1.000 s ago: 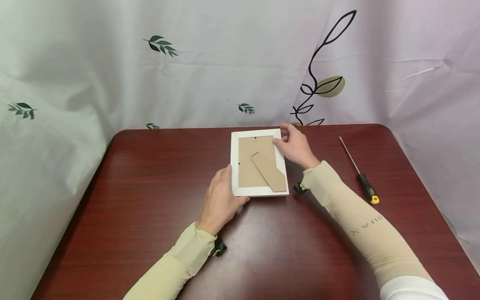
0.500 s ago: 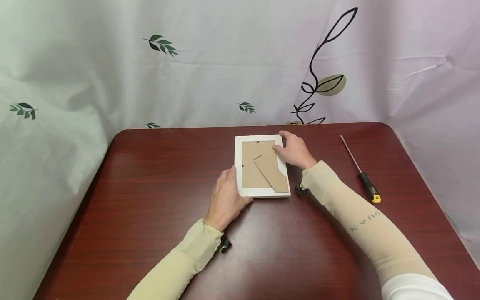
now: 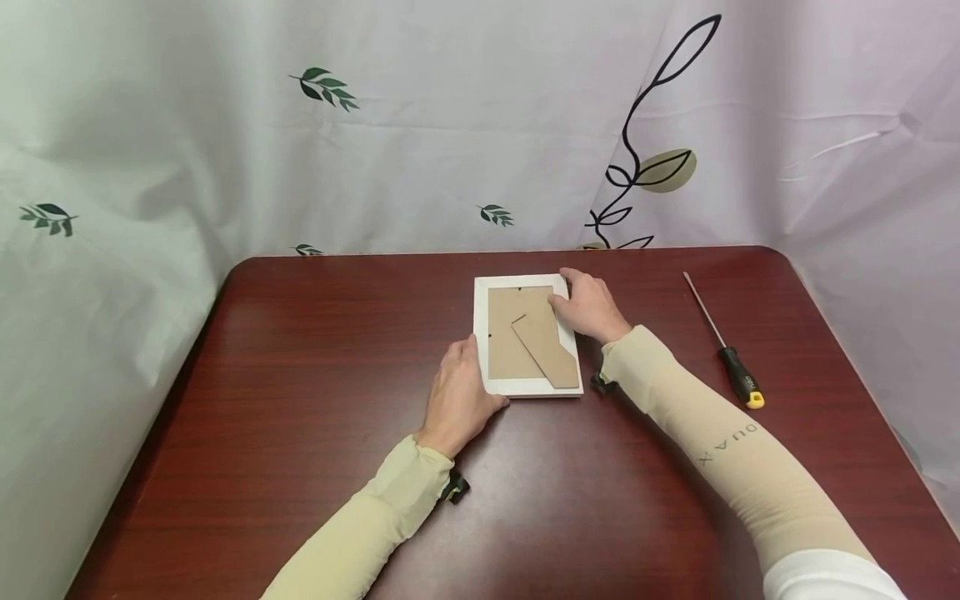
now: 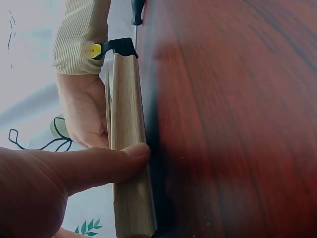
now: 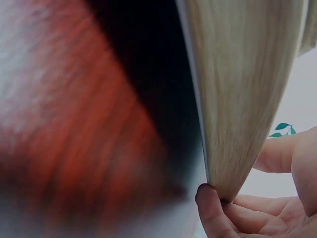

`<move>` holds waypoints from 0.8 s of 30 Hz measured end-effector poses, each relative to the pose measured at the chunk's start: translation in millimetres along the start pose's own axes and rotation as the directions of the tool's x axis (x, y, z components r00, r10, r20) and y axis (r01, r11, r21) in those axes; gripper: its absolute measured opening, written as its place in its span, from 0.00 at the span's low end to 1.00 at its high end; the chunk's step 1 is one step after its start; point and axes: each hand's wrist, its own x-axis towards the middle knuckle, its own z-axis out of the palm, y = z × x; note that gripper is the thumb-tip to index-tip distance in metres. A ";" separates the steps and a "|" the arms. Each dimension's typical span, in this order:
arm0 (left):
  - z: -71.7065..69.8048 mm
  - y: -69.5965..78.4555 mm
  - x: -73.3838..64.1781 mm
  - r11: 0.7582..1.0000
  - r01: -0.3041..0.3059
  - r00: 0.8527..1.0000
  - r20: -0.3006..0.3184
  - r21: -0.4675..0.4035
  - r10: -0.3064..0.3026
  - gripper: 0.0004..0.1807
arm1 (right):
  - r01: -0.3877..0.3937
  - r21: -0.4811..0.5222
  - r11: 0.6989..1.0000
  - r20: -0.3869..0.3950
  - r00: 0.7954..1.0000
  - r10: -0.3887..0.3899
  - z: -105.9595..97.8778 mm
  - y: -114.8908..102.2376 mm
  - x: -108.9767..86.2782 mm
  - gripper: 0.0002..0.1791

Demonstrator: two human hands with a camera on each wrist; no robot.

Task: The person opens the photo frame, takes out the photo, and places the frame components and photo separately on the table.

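A picture frame [image 3: 525, 387] lies back side up between my hands, close over the table, with a white border and a tan backing board [image 3: 506, 354]. Its easel leg [image 3: 553, 357] slants across the lower right. My left hand [image 3: 457, 400] holds the near left corner, fingers along the left side and thumb on the near edge. In the left wrist view that thumb [image 4: 99, 167] presses across the wood-grained edge [image 4: 127, 104]. My right hand [image 3: 591, 310] grips the far right corner, thumb over the back. Its fingertips [image 5: 210, 208] curl around the edge in the right wrist view.
A flathead screwdriver [image 3: 738, 375] with a black and yellow handle lies on the right of the dark red wooden table [image 3: 315, 358]. White cloth [image 3: 405, 150] with leaf prints hangs behind the table and along its sides.
The picture frame has shifted slightly toward me and to the right, with both hands moving along with it. Their hold looks the same. The screwdriver stays put.
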 end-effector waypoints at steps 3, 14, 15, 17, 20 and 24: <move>1.9 -0.4 0.3 1.000 0.006 1.000 0.012 0.000 -0.006 0.53 | 0.002 -0.014 1.000 -0.002 1.000 -0.002 1.1 1.9 -0.4 0.34; 4.4 0.0 0.2 1.000 0.009 0.999 0.030 0.027 -0.010 0.57 | 0.010 -0.040 0.999 -0.007 1.000 -0.010 6.8 6.7 -0.8 0.34; 4.2 0.1 0.1 1.000 0.009 0.999 0.031 0.028 -0.010 0.58 | 0.012 -0.040 0.999 -0.006 1.000 -0.012 7.2 7.1 -0.6 0.34; 3.5 0.2 0.1 0.999 0.008 0.999 0.039 0.038 -0.009 0.58 | 0.022 -0.037 0.999 -0.001 1.000 -0.023 7.2 8.2 0.0 0.34; -0.5 0.4 1.7 0.998 -0.004 0.998 0.063 0.066 0.000 0.61 | 0.038 -0.029 0.999 0.023 0.999 -0.037 5.4 9.8 0.6 0.35; -12.6 -0.4 12.2 0.997 -0.024 0.990 0.142 0.073 0.014 0.67 | 0.050 -0.037 0.998 0.068 0.997 -0.048 -0.9 12.3 -2.3 0.37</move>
